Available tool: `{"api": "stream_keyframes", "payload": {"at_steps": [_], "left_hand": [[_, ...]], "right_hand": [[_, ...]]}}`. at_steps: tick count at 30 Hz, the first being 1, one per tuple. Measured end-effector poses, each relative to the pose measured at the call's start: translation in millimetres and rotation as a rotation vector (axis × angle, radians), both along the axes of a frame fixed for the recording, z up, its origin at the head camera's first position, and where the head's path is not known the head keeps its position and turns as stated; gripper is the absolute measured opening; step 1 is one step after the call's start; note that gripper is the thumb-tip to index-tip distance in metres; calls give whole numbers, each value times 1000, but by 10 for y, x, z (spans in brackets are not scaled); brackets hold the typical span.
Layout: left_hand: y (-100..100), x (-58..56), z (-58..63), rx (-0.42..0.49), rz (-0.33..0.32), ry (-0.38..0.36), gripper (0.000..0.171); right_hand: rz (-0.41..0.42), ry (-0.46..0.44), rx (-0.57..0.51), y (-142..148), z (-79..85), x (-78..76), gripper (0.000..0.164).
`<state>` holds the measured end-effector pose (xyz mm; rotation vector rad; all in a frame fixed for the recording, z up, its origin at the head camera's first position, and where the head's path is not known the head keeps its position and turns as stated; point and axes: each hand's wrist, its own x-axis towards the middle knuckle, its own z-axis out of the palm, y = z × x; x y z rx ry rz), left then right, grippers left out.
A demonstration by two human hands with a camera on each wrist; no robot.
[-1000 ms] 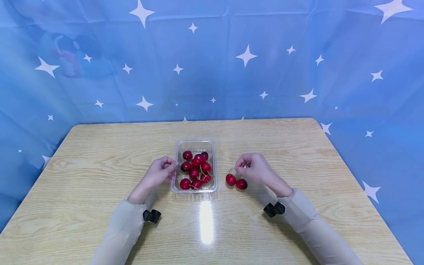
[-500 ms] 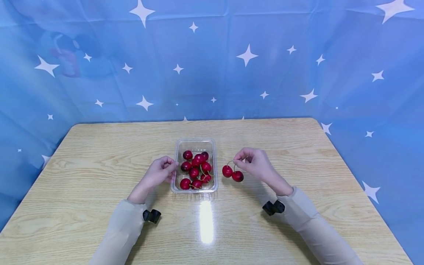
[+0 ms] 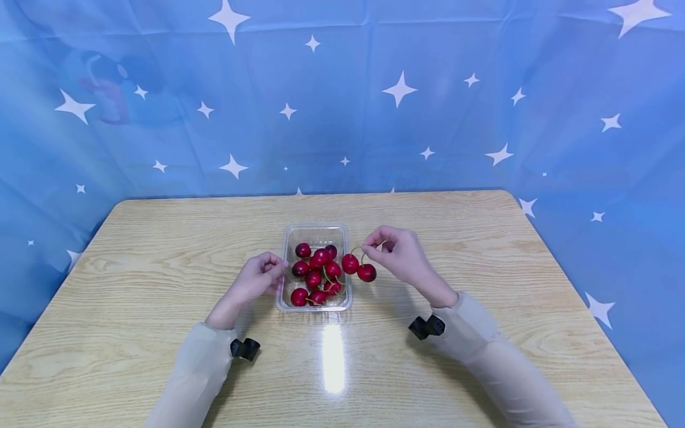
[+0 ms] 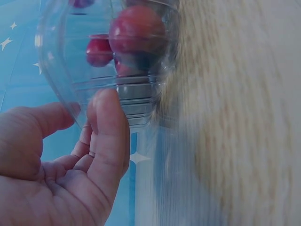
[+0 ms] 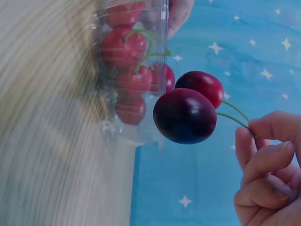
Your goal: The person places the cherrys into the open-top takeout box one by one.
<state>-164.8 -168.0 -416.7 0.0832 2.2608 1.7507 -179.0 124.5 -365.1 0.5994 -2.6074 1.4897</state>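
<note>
A clear plastic tub point(image 3: 316, 230) with several dark red cherries point(image 3: 313, 279) in it stands mid-table. My left hand point(image 3: 260, 275) pinches the tub's left rim between thumb and fingers; in the left wrist view that hand point(image 4: 80, 155) has its thumb on one side of the rim and fingertips on the wall. My right hand point(image 3: 398, 252) pinches the green stems point(image 5: 235, 115) of a joined pair of cherries point(image 5: 185, 116). The pair hangs in the air at the tub's right rim, one cherry point(image 3: 350, 264) overlapping the rim in the head view, the other point(image 3: 366, 273) just right of it.
The wood-grain table point(image 3: 176, 261) spreads out around the tub. Behind it hangs a blue cloth point(image 3: 342, 137) with white stars. Each wrist wears a small black camera, the left one point(image 3: 245, 349) and the right one point(image 3: 426, 327) both close over the tabletop.
My right hand has lifted the cherry pair from the table and carried it left and away from me to the tub's right rim. My left hand and the tub have stayed put.
</note>
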Motion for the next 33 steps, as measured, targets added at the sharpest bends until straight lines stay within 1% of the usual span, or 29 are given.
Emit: {"api": "stream_keyframes", "payload": {"at_steps": [6, 11, 17, 21, 26, 33], "left_hand": [[-6, -2, -6, 12, -2, -6, 19], [-5, -5, -9, 30, -8, -5, 19], [-8, -4, -10, 38, -8, -6, 19], [-10, -4, -8, 33, -4, -7, 20], [-8, -4, -7, 24, -2, -6, 20], [-1, -6, -4, 20, 4, -13, 20]], "right_hand": [[17, -1, -43, -128, -17, -30, 4], [14, 0, -73, -215, -53, -43, 3], [21, -3, -132, -317, -61, -45, 4], [28, -41, -175, -386, -56, -40, 5], [15, -104, -213, -468, -80, -34, 7], [-11, -143, -239, -550, -112, -37, 6]]}}
